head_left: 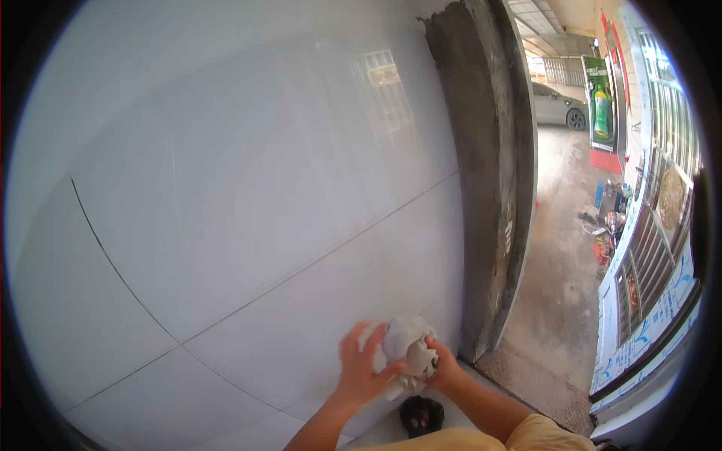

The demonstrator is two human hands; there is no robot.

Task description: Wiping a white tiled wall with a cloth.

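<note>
A crumpled off-white cloth (407, 337) is bunched up low in the head view, in front of a pale tiled wall (263, 188). My right hand (445, 366) grips it from the right, thumb pressed on top of the folds. On the other side, my left hand (361, 368) has its fingers spread and slightly blurred. Its thumb reaches to the cloth's lower left edge; whether it touches is hard to tell. Some loose folds hang below, between the two hands.
A black shoe (422, 416) shows beneath my hands. At the right, the tiling ends at a rough cement strip (485, 165) beside a doorway. Beyond lie a concrete floor (553, 278), assorted items (608, 225), a metal-barred door (654, 240) and a parked car (556, 105).
</note>
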